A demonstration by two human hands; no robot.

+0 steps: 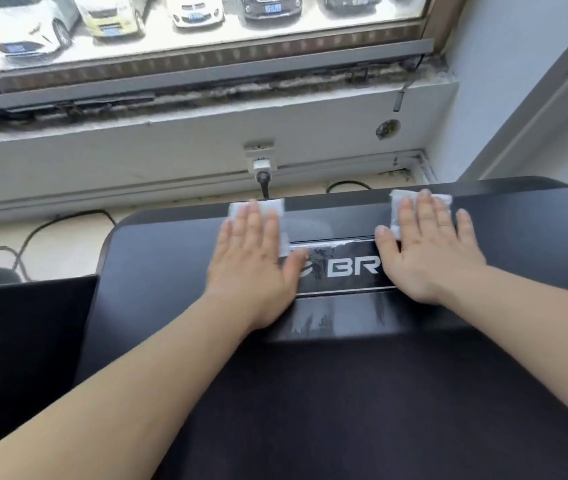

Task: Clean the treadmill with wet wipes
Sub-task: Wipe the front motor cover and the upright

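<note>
The treadmill (178,271) is black. It has a matte front cover with rounded corners and a dark belt (345,410) running toward the camera. It stands below a window (206,29), its front end pointing at the low wall under the sill.

Both hands lie flat on the front cover with fingers straight and a little spread. The left hand (251,258) presses a white wet wipe (273,206) near the middle of the far edge. The right hand (428,251) presses a second wipe (397,204) further right. Each wipe shows beyond the fingertips. Wet streaks shine on the glossy strip (345,289) between the hands and on the panel below it.

The strip carries silver letters, of which only "BR" (353,270) can be read. The rest is under the right hand, and a logo is partly hidden by the left thumb.

The wipes sit almost at the cover's far edge. Beyond it are bare floor (50,233), a plug (261,166) in a wall socket and a black cable (33,237). A pale wall (500,98) stands near the right corner of the cover. A dark surface (16,341) lies close along the left side.
</note>
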